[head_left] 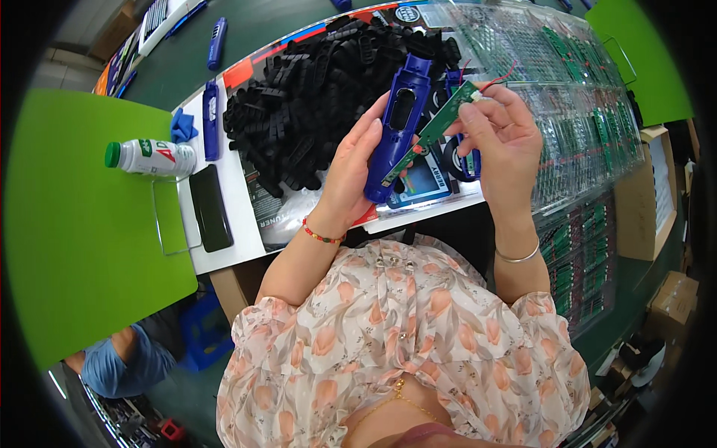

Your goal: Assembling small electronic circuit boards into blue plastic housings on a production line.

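Spreading across the white table: a heap of matte black plastic pieces, ribbed and tangled, individual shapes hard to make out. Filling the right side, clear glossy trays of green boards, bending toward the rim. Gripping a smooth blue plastic shell with an oval cutout, upright, in the closed left hand. Pinching a thin, flat green circuit board in the right hand, slanting against the shell, red wires trailing off its top, lower end partly hidden.

Bright, even light – sharp centre, fisheye-bent, dark-vignetted edges.
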A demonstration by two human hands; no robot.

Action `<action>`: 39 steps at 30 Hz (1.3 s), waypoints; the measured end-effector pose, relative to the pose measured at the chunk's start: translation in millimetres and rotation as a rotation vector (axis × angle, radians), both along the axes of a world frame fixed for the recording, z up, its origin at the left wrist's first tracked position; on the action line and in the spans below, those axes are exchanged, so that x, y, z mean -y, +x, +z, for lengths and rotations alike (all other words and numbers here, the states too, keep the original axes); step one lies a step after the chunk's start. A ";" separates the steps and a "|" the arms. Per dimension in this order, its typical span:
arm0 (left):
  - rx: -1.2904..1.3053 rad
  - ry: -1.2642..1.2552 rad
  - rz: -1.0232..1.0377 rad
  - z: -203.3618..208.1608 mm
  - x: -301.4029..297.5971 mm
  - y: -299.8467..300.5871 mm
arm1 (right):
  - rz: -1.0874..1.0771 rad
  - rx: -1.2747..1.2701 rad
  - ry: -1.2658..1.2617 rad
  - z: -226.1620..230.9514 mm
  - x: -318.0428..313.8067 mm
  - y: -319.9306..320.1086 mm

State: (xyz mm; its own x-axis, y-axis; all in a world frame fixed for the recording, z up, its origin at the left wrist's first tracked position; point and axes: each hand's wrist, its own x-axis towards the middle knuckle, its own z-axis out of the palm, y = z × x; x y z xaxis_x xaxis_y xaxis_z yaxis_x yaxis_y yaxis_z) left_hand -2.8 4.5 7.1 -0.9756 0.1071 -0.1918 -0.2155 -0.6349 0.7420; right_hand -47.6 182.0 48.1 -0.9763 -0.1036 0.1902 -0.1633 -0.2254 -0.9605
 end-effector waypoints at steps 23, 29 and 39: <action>-0.114 -0.161 0.003 -8.9 4.7 5.4 | 0.149 0.074 0.154 -11.4 32.1 -1.4; -0.206 -0.402 0.010 -11.5 3.6 8.4 | -0.099 -0.296 0.554 -14.6 40.0 -3.4; -0.185 -0.387 0.104 -8.4 4.4 7.0 | -0.073 -0.189 0.356 -16.6 49.4 -1.5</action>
